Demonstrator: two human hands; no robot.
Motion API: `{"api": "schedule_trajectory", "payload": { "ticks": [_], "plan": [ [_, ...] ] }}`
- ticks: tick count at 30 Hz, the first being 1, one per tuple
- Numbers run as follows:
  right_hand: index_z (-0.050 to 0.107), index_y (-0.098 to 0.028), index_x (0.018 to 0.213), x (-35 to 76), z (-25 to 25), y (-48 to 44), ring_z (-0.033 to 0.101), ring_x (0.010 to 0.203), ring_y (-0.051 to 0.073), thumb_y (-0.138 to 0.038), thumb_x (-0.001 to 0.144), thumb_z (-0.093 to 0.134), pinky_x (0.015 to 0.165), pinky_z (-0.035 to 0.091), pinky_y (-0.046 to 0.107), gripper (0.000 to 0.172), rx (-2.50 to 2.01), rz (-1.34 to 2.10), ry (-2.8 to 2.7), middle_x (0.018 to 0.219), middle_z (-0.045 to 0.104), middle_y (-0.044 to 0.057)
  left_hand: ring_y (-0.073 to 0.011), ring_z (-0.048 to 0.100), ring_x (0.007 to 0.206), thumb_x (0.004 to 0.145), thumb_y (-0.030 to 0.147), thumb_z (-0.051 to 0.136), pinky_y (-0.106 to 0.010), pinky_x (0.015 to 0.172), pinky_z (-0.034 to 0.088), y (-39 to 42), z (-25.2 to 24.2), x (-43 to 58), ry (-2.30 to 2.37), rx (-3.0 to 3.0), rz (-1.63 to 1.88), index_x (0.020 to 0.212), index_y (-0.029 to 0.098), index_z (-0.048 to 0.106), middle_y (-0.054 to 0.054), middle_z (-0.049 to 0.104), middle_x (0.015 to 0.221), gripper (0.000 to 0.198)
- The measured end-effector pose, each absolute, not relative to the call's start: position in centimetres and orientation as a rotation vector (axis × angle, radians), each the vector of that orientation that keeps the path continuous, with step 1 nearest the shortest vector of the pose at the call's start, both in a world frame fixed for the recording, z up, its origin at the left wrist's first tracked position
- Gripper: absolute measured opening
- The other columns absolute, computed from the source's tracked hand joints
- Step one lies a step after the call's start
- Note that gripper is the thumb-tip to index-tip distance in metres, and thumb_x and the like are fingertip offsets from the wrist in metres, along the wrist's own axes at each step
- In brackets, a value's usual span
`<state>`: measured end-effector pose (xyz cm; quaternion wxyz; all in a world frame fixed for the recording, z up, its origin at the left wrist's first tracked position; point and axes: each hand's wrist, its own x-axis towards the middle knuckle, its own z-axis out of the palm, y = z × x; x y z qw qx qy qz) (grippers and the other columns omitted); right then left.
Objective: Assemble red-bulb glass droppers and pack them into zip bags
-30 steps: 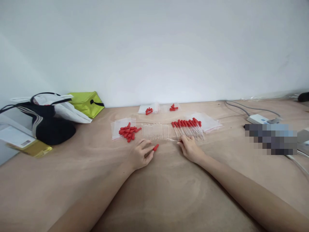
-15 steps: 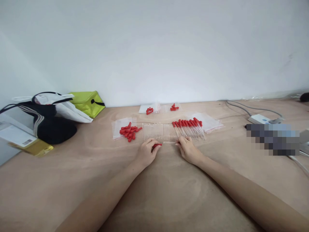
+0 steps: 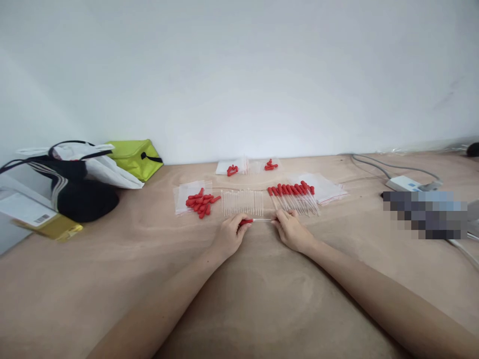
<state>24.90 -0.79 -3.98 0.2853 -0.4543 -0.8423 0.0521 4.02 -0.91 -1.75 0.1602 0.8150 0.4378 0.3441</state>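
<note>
My left hand (image 3: 229,234) pinches a small red rubber bulb (image 3: 246,222). My right hand (image 3: 292,230) pinches the far end of a thin clear glass tube (image 3: 262,220), which lies level between both hands, with its other end at the bulb. Just beyond my hands is a row of bare clear tubes (image 3: 242,202). A loose heap of red bulbs (image 3: 201,203) lies on a clear bag to the left. A row of tubes with red bulbs fitted (image 3: 294,197) lies to the right.
Small zip bags with red bulbs (image 3: 247,167) lie near the wall, and a stack of clear bags (image 3: 325,188) at right. A black-and-white bag (image 3: 73,182), a green pouch (image 3: 135,157) and a box (image 3: 37,217) sit at left. Cables and a white adapter (image 3: 406,183) are at right.
My left hand carried the red bulb right to the tube's end held by my right hand; bulb and tube now meet in a line between the hands.
</note>
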Motion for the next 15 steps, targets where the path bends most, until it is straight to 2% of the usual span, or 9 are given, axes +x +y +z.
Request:
{"api": "schedule_trajectory", "payload": {
  "ticks": [8,15],
  "plan": [
    [0.046,-0.018,0.076,24.94,-3.47,-0.73,0.048,0.065,0.012,-0.026,0.088,0.036,0.075,0.026,0.030,0.017,-1.143,0.209,-2.219,0.073,0.057,0.000,-0.0154,0.061,0.079,0.083,0.024,0.047,-0.027,0.071,0.047,-0.86,-1.82,3.93,1.216,2.344,1.011,0.090,0.018,0.059,-0.003,0.065,0.088,0.015],
    [0.051,-0.018,0.073,24.96,-3.32,-0.53,0.050,0.064,0.011,-0.031,0.087,0.040,0.073,0.027,0.028,0.022,-1.066,0.282,-2.235,0.069,0.059,0.000,-0.0137,0.061,0.071,0.083,0.023,0.047,-0.024,0.066,0.046,-0.89,-1.74,3.86,1.187,2.351,0.982,0.083,0.017,0.061,-0.002,0.066,0.079,0.015]
  ]
}}
